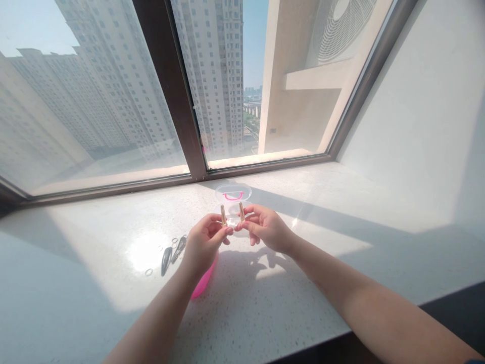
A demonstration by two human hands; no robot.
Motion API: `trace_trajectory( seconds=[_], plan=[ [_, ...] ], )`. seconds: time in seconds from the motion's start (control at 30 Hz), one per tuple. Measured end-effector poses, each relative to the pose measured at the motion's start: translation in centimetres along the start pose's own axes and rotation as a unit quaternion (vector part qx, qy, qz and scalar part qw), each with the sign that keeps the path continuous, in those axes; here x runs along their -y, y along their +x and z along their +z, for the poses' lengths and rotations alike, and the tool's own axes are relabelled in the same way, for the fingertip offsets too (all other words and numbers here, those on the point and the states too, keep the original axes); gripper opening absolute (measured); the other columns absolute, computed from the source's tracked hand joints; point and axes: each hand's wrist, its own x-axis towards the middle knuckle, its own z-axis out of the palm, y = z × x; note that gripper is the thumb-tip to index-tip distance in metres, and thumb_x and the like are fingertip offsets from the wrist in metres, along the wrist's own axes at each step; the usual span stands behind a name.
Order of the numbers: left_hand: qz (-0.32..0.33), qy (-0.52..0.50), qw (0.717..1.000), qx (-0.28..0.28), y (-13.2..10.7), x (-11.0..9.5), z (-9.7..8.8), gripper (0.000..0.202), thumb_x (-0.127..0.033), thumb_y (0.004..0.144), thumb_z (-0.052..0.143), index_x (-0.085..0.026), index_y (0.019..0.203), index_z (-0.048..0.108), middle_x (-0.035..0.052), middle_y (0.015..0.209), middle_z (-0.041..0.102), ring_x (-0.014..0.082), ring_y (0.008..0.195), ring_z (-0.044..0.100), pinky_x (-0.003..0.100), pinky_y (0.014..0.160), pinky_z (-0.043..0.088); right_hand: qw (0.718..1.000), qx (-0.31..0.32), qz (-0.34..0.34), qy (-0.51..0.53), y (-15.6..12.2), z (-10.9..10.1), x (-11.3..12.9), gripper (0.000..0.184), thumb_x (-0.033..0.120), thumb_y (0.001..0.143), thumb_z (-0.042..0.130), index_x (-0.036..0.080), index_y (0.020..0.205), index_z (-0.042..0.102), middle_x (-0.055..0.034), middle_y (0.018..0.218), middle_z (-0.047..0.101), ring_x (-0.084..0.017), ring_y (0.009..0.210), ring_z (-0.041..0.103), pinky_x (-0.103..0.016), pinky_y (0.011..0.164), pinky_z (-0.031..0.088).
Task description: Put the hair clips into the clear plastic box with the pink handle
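Note:
My left hand (pixel 205 241) pinches a small gold hair clip (pixel 223 216) and holds it upright. My right hand (pixel 265 227) pinches a second gold hair clip (pixel 241 211) the same way, a few centimetres from the first. Both hands hover over the white stone windowsill (pixel 303 212), just in front of a clear round plastic box (pixel 233 192) with a pink handle mark on its lid. A pink object (pixel 202 284) lies under my left wrist, mostly hidden.
Two dark hair clips (pixel 172 253) and several small clear elastic rings (pixel 149 272) lie on the sill left of my left hand. The window frame (pixel 178 101) rises behind the box. A white wall (pixel 417 126) bounds the sill on the right.

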Motion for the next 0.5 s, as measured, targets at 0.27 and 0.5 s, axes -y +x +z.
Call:
trace_trajectory(
  seconds=[0.27, 0.5],
  plan=[
    [0.002, 0.008, 1.000, 0.004, -0.05, 0.02, 0.02, 0.020, -0.031, 0.077, 0.064, -0.017, 0.089, 0.058, 0.0008, 0.065, 0.067, 0.0148, 0.056, 0.063, 0.024, 0.051, 0.046, 1.000, 0.000, 0.003, -0.001, -0.01, -0.03, -0.06, 0.024, 0.029, 0.082, 0.060, 0.014, 0.100, 0.055, -0.0071, 0.083, 0.071, -0.007, 0.043, 0.055, -0.021, 0.041, 0.047],
    [0.001, 0.016, 1.000, 0.001, -0.08, -0.09, 0.02, 0.020, -0.031, 0.076, 0.065, -0.017, 0.088, 0.057, 0.0000, 0.064, 0.067, 0.0145, 0.055, 0.064, 0.024, 0.051, 0.047, 1.000, 0.002, 0.002, -0.002, -0.06, 0.01, 0.14, 0.023, 0.029, 0.082, 0.060, 0.015, 0.100, 0.054, -0.0071, 0.082, 0.070, -0.008, 0.044, 0.055, -0.021, 0.042, 0.047]
  ],
)
